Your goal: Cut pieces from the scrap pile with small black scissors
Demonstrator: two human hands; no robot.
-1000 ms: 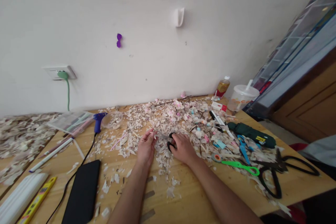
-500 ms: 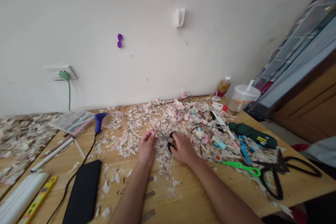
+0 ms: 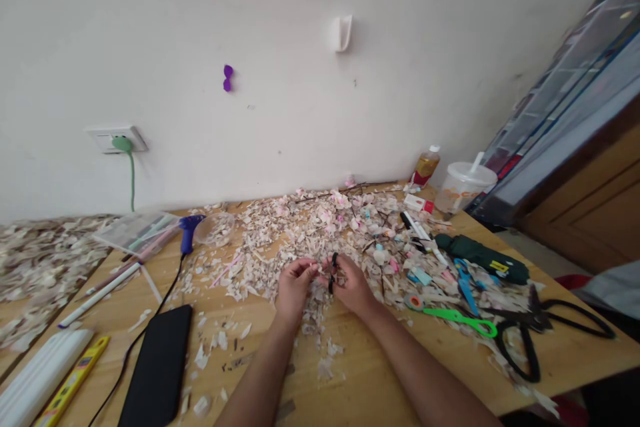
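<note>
My right hand point(image 3: 351, 285) holds a pair of scissors point(image 3: 332, 272) by their black handles; the blades are mostly hidden at this angle. My left hand point(image 3: 295, 285) is closed in a pinch close beside it, the fingertips almost meeting those of the right hand. Whatever the left fingers grip is too small to make out. Beneath and beyond both hands lies a heap of pale scraps point(image 3: 270, 227), whitish and petal-like. Pink-and-white flowers point(image 3: 341, 199) on thin brown twigs lie at the back of the heap.
On the left are a blue glue gun point(image 3: 187, 233), a black phone-like slab point(image 3: 157, 367) and a yellow cutter-like tool point(image 3: 75, 380). To the right lie green scissors point(image 3: 463, 320), large black shears point(image 3: 530, 320), a folded umbrella point(image 3: 483, 258), a lidded cup point(image 3: 463, 188) and a bottle point(image 3: 425, 165).
My left hand has shifted right, toward the right hand. The scissors have turned, so their blades no longer show pointing left, and the hands are now closer together.
</note>
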